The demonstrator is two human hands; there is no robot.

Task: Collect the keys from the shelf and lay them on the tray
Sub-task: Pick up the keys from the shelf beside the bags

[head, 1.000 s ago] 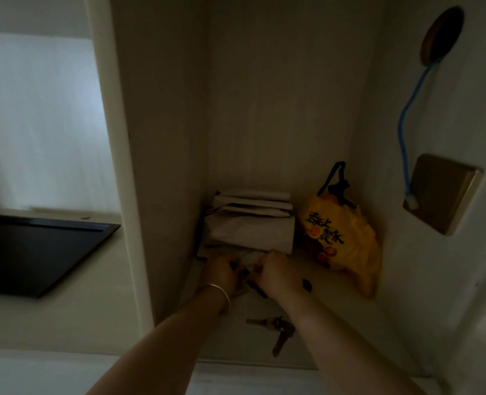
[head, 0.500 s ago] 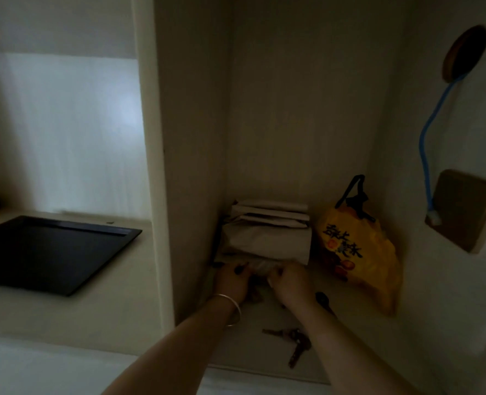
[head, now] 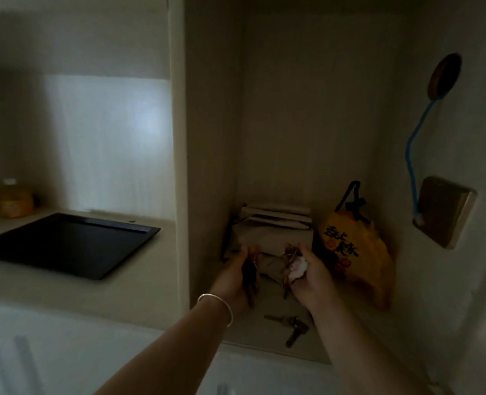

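Observation:
Both hands are inside a dim shelf niche. My left hand [head: 237,276], with a bangle on the wrist, is shut on a dark bunch of keys [head: 249,276] that hangs from it. My right hand [head: 310,276] is shut on another bunch of keys with a pale pink fob [head: 294,267]. A third bunch of keys [head: 290,326] lies on the shelf floor [head: 267,334] below my hands, near the front edge. The black tray [head: 65,243] sits on the counter to the left, beyond the niche's side wall.
Folded brown paper bags [head: 276,229] are stacked at the back of the niche, with a yellow printed bag [head: 355,252] to their right. The vertical partition [head: 179,166] separates niche and counter. A jar [head: 15,199] stands at the far left. A blue cord [head: 412,155] hangs on the right wall.
Both hands have lifted off the shelf floor, each now holding a bunch of keys. The view has shifted left, showing more of the tray.

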